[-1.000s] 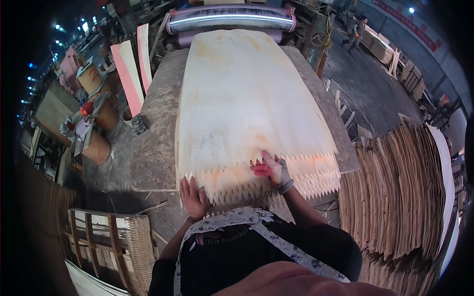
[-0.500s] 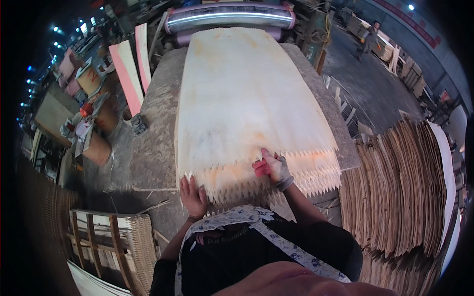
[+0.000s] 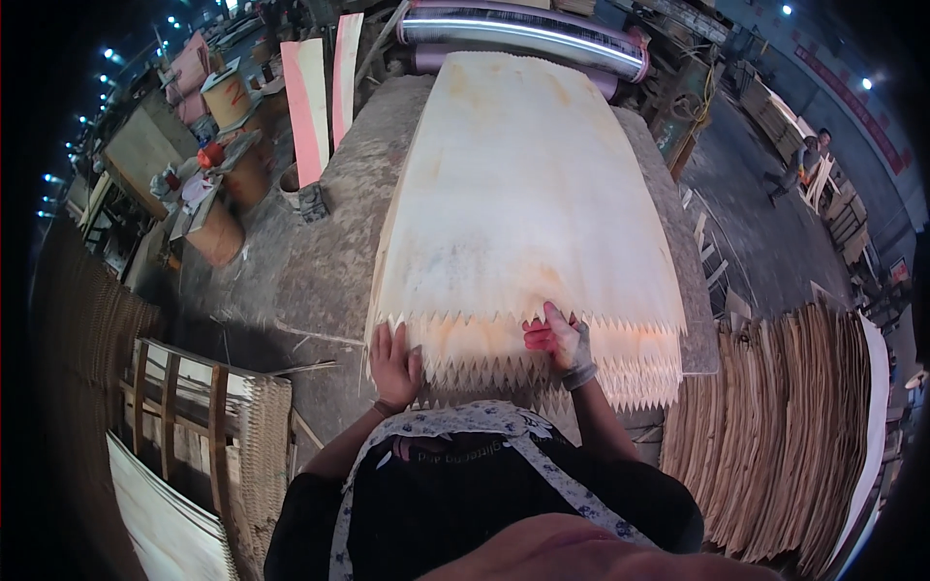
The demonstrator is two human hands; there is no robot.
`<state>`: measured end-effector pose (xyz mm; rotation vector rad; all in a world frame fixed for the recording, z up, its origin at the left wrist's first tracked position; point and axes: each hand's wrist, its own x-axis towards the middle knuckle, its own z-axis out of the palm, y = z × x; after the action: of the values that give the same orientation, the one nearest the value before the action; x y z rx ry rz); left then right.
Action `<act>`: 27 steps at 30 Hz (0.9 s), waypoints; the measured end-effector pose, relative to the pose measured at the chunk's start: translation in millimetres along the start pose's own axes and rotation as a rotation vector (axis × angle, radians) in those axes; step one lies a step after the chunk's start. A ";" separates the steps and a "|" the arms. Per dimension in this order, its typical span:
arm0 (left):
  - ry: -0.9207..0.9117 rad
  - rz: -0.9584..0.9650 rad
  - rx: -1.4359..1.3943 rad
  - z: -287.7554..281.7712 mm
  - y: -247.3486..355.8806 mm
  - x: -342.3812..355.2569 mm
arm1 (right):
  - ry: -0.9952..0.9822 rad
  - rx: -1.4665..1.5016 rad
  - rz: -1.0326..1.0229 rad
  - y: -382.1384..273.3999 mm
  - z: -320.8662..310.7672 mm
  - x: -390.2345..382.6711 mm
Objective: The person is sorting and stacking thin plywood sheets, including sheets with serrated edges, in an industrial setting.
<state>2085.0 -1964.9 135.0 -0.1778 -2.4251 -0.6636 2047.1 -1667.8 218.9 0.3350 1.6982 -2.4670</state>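
Observation:
A stack of pale wood veneer sheets (image 3: 533, 194) with saw-toothed near edges lies in front of me. The top sheet's near edge sits farther back than those below it, baring a strip of the lower sheets (image 3: 465, 344). My left hand (image 3: 394, 366) rests at the near left corner, its fingers stretched out flat by the top sheet's edge. At the right of the middle, my right hand (image 3: 567, 346), in a partly red, pale glove, is closed at that edge. Its thumb lies over the teeth and the red fingers curl below; their exact hold is partly hidden.
A shiny metal roller (image 3: 523, 39) spans the far end of the worktable (image 3: 334, 218). Brown veneer stacks (image 3: 765, 426) stand at right; a wooden frame (image 3: 221, 436) is at lower left. Drums (image 3: 215, 235) and pink-edged strips (image 3: 306, 116) lie left. Another person (image 3: 804, 160) is far right.
The view has swung, shifting the scene rightward. The top sheet's left near corner has moved back, baring more of the sheet below. My left fingers now lie flat there; my right hand keeps its curled pose.

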 end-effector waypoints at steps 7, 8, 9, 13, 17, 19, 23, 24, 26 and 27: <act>-0.038 -0.008 0.029 1.7 -2.5 1.1 | 0.008 0.006 -0.023 -2.5 1.0 -3.6; -0.025 -0.005 0.018 3.6 -2.3 1.7 | 0.010 0.016 -0.030 -2.0 -2.4 -2.6; -0.013 0.001 0.006 5.3 -1.8 2.2 | 0.027 0.026 -0.039 -1.0 -3.7 -0.2; -0.005 0.032 -0.018 3.1 0.3 0.6 | -0.009 0.031 -0.017 0.8 -6.6 2.4; 0.004 0.042 -0.016 2.1 2.4 0.7 | -0.038 0.045 -0.001 -2.6 -4.1 0.0; -0.014 0.048 -0.013 4.7 0.5 0.9 | -0.032 0.051 0.027 -6.7 -2.3 -3.9; -0.031 0.052 -0.006 6.8 -0.2 1.1 | -0.042 -0.017 0.015 -9.3 -4.3 -6.2; -0.031 0.055 -0.008 6.9 -0.2 1.0 | -0.061 -0.034 0.021 -7.5 -5.3 -5.0; -0.037 0.058 -0.008 7.0 -0.9 1.1 | -0.073 -0.049 0.023 -7.6 -5.7 -4.4; -0.039 0.056 -0.003 7.0 -1.3 1.2 | -0.076 -0.037 0.027 -8.0 -5.5 -5.1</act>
<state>2080.0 -1962.5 130.4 -0.2613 -2.4474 -0.6440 2050.8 -1660.0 225.6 0.2549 1.6952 -2.3947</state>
